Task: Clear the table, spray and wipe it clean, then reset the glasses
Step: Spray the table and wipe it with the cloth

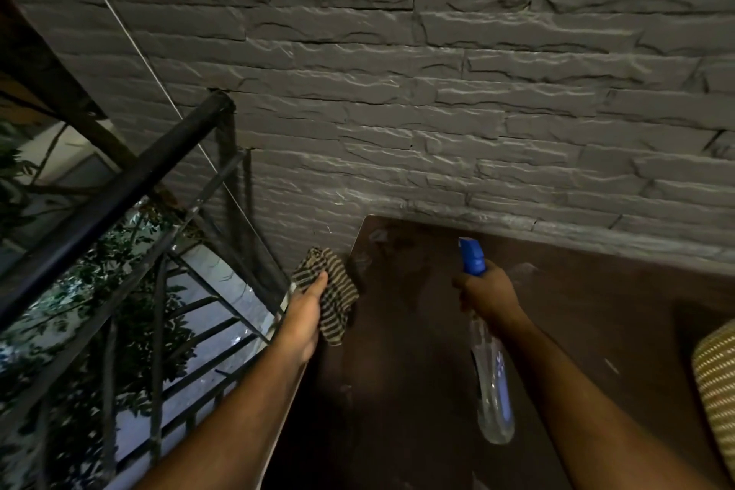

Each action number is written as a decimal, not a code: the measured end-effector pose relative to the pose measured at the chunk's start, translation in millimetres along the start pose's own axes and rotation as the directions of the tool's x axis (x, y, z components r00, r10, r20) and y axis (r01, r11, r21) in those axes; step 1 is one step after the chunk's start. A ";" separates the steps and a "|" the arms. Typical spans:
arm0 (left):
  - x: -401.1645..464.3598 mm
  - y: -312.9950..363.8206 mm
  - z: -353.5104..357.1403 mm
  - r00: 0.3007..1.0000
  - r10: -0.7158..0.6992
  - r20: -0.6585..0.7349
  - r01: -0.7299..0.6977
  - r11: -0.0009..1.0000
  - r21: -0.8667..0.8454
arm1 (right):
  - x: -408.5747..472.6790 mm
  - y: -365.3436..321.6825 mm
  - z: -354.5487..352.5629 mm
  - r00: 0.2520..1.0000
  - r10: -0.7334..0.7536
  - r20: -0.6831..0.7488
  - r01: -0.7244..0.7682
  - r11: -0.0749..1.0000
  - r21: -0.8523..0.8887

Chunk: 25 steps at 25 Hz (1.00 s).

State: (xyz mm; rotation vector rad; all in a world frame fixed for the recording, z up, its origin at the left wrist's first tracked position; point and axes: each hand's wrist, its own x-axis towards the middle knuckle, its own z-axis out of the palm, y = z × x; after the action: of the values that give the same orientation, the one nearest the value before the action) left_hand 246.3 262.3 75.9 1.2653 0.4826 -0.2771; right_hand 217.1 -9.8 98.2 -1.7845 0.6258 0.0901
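A: What were the hands doing?

B: The right hand [487, 292] gripped the neck of a clear plastic spray bottle with a blue trigger head [491, 382], nozzle aimed at the far left corner of the dark brown wooden tabletop [417, 390], probably to wet it before wiping. The bottle looked nearly empty, though the dim light made it hard to tell.

A: And the cloth?

B: The left hand [308, 314] held a striped tan-and-black cloth [338, 302], bunched, at the tabletop's left edge, likely kept clear of the spray and ready to wipe.

A: Any glasses?

B: None showed. A woven straw-coloured object [718, 382] sat at the right edge.
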 end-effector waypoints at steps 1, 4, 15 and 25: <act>-0.7 -0.3 -4.0 1.000 0.000 -0.017 0.000 1.000 0.005 | -2.4 0.4 -0.4 1.000 -0.001 0.020 0.002 1.000 -0.025; -12.1 -4.8 -11.9 0.999 0.010 -0.050 -0.010 1.000 0.008 | -15.3 3.2 10.5 0.985 -0.047 0.167 0.069 0.990 -0.126; -119.7 -27.1 -4.3 0.984 0.087 -0.155 -0.093 0.995 -0.033 | -72.6 33.7 -59.0 0.981 -0.054 0.188 0.063 0.997 -0.042; -225.5 -29.0 -5.9 0.958 0.179 -0.222 -0.202 0.976 -0.085 | -142.7 46.0 -81.2 0.939 -0.120 0.323 0.162 0.981 -0.106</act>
State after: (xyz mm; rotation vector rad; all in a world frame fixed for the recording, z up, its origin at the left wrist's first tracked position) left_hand 36.2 245.4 161.1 1.2319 0.5468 0.0491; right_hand 53.8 -40.0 136.7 -1.8846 0.2654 0.3183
